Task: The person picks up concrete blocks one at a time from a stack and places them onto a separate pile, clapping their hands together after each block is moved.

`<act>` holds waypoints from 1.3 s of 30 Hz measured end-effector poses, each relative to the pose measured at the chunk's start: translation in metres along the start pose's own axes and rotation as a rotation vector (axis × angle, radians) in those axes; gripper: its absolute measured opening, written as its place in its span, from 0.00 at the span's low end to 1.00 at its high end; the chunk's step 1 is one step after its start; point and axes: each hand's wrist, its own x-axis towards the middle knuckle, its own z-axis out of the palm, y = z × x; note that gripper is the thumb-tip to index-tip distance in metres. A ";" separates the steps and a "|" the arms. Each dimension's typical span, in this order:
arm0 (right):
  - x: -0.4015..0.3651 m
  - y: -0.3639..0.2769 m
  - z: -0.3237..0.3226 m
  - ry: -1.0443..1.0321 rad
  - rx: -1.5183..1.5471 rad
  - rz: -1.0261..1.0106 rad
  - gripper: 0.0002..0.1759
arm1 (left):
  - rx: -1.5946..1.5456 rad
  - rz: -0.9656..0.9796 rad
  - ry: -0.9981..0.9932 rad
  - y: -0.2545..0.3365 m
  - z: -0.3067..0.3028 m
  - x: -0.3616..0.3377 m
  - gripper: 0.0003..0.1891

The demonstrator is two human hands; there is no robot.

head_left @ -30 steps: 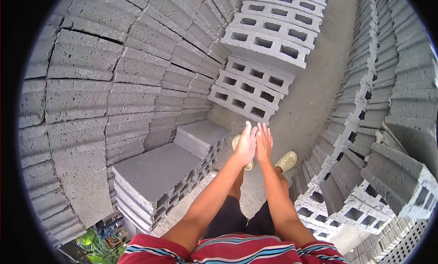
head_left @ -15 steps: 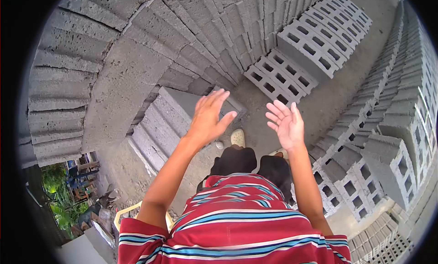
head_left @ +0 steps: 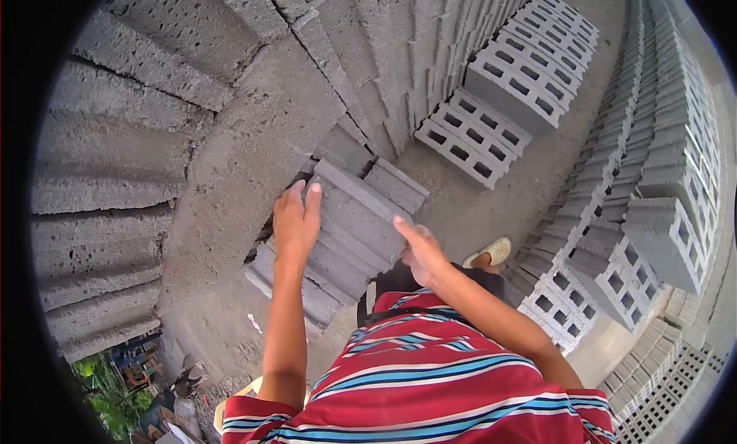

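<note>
A grey concrete block (head_left: 355, 223) lies with others in a low stack beside the wall of blocks. My left hand (head_left: 295, 223) is at its left end, thumb on the upper face and fingers over the end. At the opposite end, my right hand (head_left: 422, 254) has its thumb along the edge and its other fingers bent, partly hidden. The two hands grip the block between them. More blocks (head_left: 307, 294) lie against it on the near side, and a smaller-looking block (head_left: 395, 184) sits just beyond.
A tall block wall (head_left: 253, 129) rises at the left. Hollow blocks (head_left: 530, 68) stand in rows ahead, with a lower group (head_left: 472, 141) in front. Another long stack (head_left: 614, 237) runs along the right. My shoe (head_left: 491, 252) is on the dusty floor, and plants (head_left: 115, 398) show at lower left.
Both hands were raised and open in the air; they have come down to the left onto the ends of a block. The view has shifted nearer the wall and low stack.
</note>
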 end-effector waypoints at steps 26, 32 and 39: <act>0.000 0.016 -0.022 0.061 0.523 -0.185 0.43 | -0.115 -0.446 -0.493 0.029 0.018 0.056 0.49; -0.018 -0.015 -0.052 0.108 0.549 -0.228 0.34 | -0.200 -0.438 -0.577 0.066 0.029 0.052 0.49; -0.011 -0.019 -0.120 0.135 0.587 -0.235 0.36 | -0.438 -0.258 -0.721 0.097 0.067 0.022 0.34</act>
